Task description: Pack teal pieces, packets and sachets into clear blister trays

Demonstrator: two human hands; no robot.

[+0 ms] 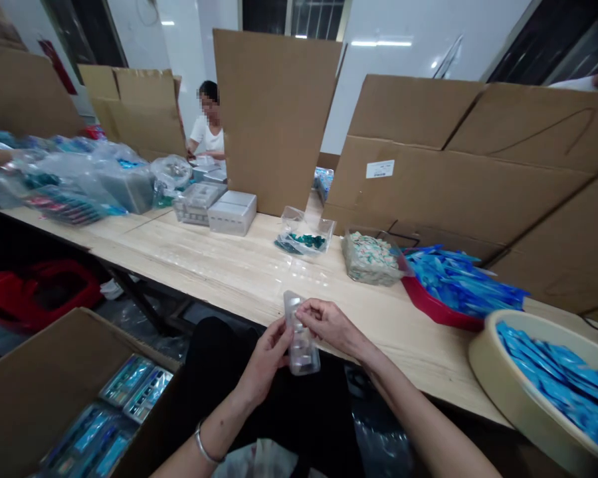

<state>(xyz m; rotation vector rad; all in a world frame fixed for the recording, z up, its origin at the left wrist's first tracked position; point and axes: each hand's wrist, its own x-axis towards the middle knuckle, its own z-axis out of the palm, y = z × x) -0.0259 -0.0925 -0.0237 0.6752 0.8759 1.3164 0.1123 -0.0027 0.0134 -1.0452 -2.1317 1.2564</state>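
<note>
A clear plastic blister tray (303, 355), long and narrow with moulded hollows, is held tilted over my lap at the table's front edge. My left hand (266, 355) grips its left side, thumb on top. Above the tray's upper half, my right hand (331, 325) has its thumb and fingertips pinched together at one of the hollows. Whatever sits between those fingertips is too small to make out. Beyond the hands on the table (214, 265) stands a clear open box (326, 247) with dark green pieces in it.
A clear tub (371, 259) of small pale pieces stands behind a red basin (421, 299) and a cream basin (483, 345), both full of blue packets. Stacked clear trays (233, 214) sit left. A carton (34, 372) of packed goods is lower left. Cardboard panels (274, 119) rise behind; a co-worker (209, 133) sits beyond.
</note>
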